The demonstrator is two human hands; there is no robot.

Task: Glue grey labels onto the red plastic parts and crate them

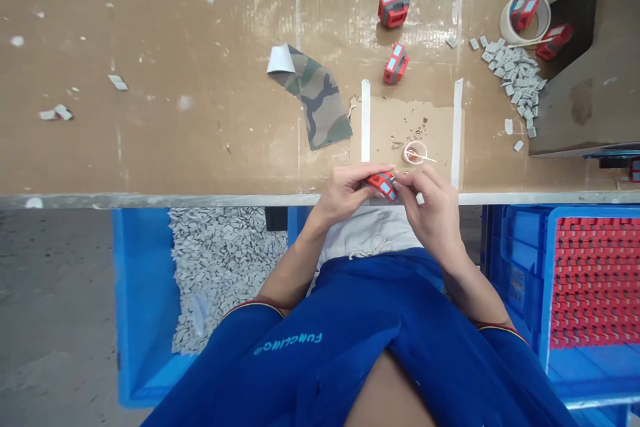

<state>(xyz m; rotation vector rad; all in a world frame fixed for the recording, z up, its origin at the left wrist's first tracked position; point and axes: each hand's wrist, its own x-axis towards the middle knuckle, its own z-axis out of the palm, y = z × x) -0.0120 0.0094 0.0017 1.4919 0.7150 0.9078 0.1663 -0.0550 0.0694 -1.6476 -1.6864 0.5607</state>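
A red block [383, 185] is pinched by the fingers [395, 178] of the left hand [343, 192] and right hand [433, 213] at the table [150, 80] edge; a slipped grip could let it be dropped off that edge.

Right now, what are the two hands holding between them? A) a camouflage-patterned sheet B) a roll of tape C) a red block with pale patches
C: the left hand and right hand both grip the red block, its pale patches showing between the fingers.
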